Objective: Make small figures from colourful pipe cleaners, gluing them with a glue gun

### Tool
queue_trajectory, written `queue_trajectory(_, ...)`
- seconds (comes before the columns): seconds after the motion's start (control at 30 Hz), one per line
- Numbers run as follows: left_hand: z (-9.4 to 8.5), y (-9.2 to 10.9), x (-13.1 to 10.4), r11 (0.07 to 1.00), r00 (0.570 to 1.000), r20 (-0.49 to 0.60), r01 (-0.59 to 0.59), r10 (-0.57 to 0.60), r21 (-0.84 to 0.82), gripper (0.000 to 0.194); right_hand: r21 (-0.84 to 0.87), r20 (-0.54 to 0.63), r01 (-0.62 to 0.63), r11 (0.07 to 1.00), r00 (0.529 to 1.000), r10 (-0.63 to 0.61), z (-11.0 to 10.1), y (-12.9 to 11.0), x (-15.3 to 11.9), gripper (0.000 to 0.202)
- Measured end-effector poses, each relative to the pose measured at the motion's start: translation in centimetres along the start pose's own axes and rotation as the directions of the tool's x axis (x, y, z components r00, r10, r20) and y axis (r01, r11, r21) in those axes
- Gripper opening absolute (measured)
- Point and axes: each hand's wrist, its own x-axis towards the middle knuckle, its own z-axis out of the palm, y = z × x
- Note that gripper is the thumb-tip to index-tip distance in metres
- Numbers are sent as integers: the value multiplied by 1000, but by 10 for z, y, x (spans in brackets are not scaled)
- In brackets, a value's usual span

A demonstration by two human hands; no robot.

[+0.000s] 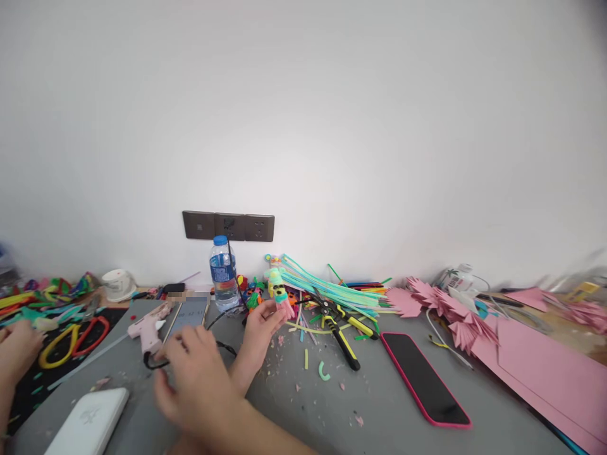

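Note:
My left hand point(260, 332) pinches a small pipe-cleaner figure point(277, 287) upright, yellow and mint above with pink at its base. My right hand point(196, 379) crosses over my left forearm, its fingers curved and thumb apart, slightly blurred. Nearest to it is a pink glue gun point(148, 332) lying on the grey mat, its black cord running behind my fingers. I see no object between those fingers, and any touch on the gun is hidden.
Around lie a phone showing digits point(188, 313), a water bottle point(222, 278), pliers point(342, 338), a pink-cased phone point(424, 379), a white power bank point(90, 420), pipe cleaners point(327, 284) and pink paper point(545, 373). Another person's hand point(19, 351) is at left by scissors point(59, 347).

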Motion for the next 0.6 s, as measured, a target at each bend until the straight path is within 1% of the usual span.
queue_trajectory(0.07, -3, 2, 4, 1000, 999, -33, -10, 9, -16, 30, 67, -6, 53, 996, 999, -52, -26, 20, -25, 16)
queue_trajectory(0.1, -5, 2, 6, 1000, 999, -46, -12, 11, -25, 31, 117, 26, 94, 989, 995, -98, -37, 31, -37, 17)
queue_trajectory(0.13, -6, 2, 8, 999, 999, -53, -4, 2, -34, 34, 163, 67, 101, 981, 991, -113, -49, 44, -47, 19)
queue_trajectory(0.2, -6, 1, 11, 998, 998, -69, -1, -3, -57, 37, 156, 113, 20, 988, 993, -38, -69, 69, -66, 19)
queue_trajectory(0.23, -6, 1, 11, 998, 997, -72, -3, -1, -61, 38, 143, 98, -21, 989, 995, 6, -78, 82, -74, 19)
queue_trajectory(0.27, -5, 1, 10, 998, 997, -74, -9, 5, -63, 37, 146, 63, -55, 988, 997, 46, -88, 94, -80, 19)
queue_trajectory(0.33, -3, 5, 7, 1000, 995, -91, -29, 28, -10, 33, 177, -41, -130, 976, 989, 139, -105, 118, -91, 18)
queue_trajectory(0.37, -2, 7, 6, 999, 994, -108, -30, 31, 14, 34, 191, -112, -173, 966, 974, 197, -113, 129, -96, 17)
queue_trajectory(0.4, -2, 10, 4, 999, 993, -116, -21, 25, 36, 35, 213, -199, -225, 951, 943, 267, -121, 139, -99, 15)
queue_trajectory(0.47, -1, 15, 3, 998, 992, -123, -6, 14, 67, 38, 264, -357, -314, 912, 846, 395, -134, 155, -105, 12)
queue_trajectory(0.53, -1, 19, 3, 997, 990, -137, -12, 24, 82, 38, 279, -436, -351, 894, 783, 443, -144, 167, -109, 11)
queue_trajectory(0.6, -2, 22, 4, 995, 990, -137, -15, 29, 102, 40, 295, -470, -370, 881, 746, 471, -149, 174, -111, 14)
